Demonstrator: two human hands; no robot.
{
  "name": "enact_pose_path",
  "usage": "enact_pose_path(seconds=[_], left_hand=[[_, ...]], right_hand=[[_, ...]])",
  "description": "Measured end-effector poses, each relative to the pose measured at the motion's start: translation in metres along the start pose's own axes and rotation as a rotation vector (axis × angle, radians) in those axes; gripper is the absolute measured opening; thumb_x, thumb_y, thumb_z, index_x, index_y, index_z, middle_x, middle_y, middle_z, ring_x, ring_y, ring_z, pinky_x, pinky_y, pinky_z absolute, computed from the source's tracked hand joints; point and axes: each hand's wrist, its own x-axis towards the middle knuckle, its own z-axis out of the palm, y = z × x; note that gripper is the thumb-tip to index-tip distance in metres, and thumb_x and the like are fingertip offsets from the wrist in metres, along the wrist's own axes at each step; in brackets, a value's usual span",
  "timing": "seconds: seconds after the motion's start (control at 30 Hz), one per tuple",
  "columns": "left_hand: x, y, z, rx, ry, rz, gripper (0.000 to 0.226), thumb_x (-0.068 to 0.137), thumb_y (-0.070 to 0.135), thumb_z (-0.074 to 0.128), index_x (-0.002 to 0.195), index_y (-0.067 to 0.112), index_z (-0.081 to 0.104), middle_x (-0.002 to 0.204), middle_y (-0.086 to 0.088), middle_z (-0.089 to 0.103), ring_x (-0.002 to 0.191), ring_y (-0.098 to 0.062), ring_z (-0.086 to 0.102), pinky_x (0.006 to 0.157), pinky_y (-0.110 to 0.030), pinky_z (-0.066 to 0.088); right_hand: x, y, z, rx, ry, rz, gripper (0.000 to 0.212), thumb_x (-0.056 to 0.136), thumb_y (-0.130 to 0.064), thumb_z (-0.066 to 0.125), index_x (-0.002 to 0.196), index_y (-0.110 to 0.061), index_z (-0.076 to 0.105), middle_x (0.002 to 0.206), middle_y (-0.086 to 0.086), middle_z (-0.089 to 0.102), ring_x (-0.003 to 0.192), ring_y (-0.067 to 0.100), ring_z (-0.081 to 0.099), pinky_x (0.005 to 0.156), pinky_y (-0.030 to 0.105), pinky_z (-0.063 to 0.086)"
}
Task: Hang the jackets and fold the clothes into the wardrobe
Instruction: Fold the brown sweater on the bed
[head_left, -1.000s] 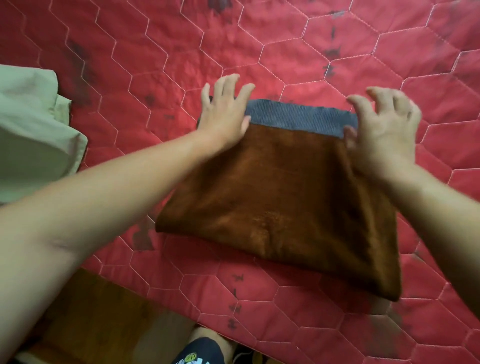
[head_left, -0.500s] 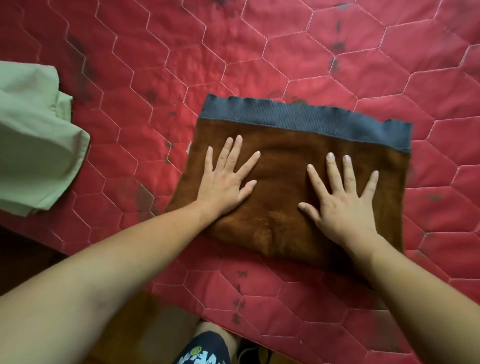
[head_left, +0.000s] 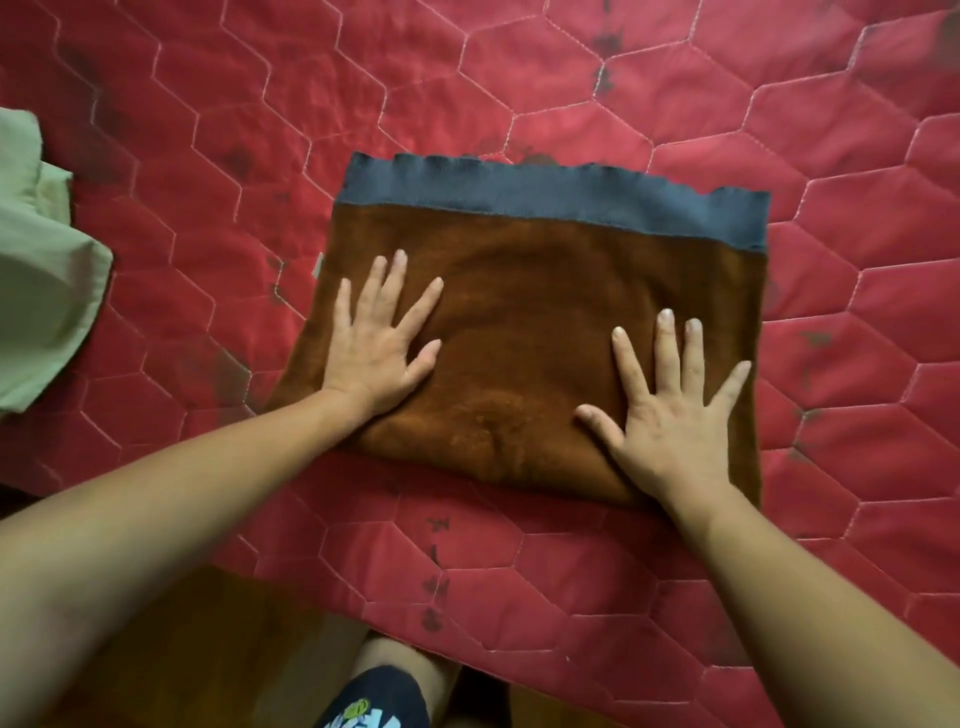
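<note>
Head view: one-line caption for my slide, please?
Left hand and right hand press flat on a folded brown garment on a red quilt.

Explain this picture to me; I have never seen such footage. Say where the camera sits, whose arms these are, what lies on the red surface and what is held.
There is no machine here: a person wears a camera on the head, looking forward and down, so the two arms entering from below are their own. The left hand and right hand lie flat, fingers spread, on a folded brown garment with a grey band along its far edge. It lies on a red quilted cover. A pale green garment lies apart at the left edge. Nothing is gripped; both hands only rest on the cloth.
</note>
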Motion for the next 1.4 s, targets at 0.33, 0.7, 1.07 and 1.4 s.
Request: enact_pose_path(seconds=[0.33, 0.7, 1.07, 1.4], left_hand=[[-0.033, 0.009, 0.005, 0.104, -0.034, 0.137, 0.072, 0.096, 0.062, 0.038, 0.16, 0.037, 0.015, 0.169, -0.017, -0.002, 0.155, -0.04, -0.002, 0.115, -0.073, 0.009], [-0.039, -0.023, 0.008, 0.037, -0.073, 0.003, 0.079, 0.092, 0.068, 0.037, 0.158, 0.041, 0.005, 0.169, -0.014, -0.003, 0.155, -0.04, 0.002, 0.117, -0.072, 0.01], [-0.045, -0.012, -0.016, -0.309, -0.113, -0.573, 0.093, 0.086, 0.08, 0.046, 0.158, 0.045, -0.003, 0.165, -0.008, 0.01, 0.152, -0.028, 0.016, 0.117, -0.055, 0.023], [-0.008, -0.058, -0.09, -1.087, -0.571, -0.821, 0.066, 0.074, 0.05, 0.085, 0.129, 0.026, 0.058, 0.114, -0.002, 0.074, 0.101, -0.021, 0.073, 0.089, -0.038, 0.058]], right_hand=[[-0.008, -0.02, 0.008, -0.007, 0.099, -0.174, 0.091, 0.089, -0.085, 0.028, 0.162, -0.031, 0.021, 0.172, 0.008, -0.002, 0.156, 0.041, -0.011, 0.111, 0.081, 0.002], [-0.011, 0.006, 0.008, -0.054, 0.009, -0.017, 0.102, 0.078, -0.098, 0.013, 0.162, -0.041, 0.002, 0.17, 0.007, -0.018, 0.154, 0.038, -0.02, 0.11, 0.082, 0.004], [-0.021, -0.033, 0.005, -0.062, -0.084, -0.094, 0.094, 0.085, -0.091, 0.002, 0.161, -0.037, -0.011, 0.165, 0.007, -0.031, 0.148, 0.039, -0.035, 0.112, 0.078, -0.007], [-0.021, -0.028, -0.023, 0.089, -0.287, -0.111, 0.096, 0.086, -0.087, 0.027, 0.16, -0.041, -0.013, 0.164, 0.001, -0.035, 0.148, 0.032, -0.038, 0.118, 0.072, -0.006]])
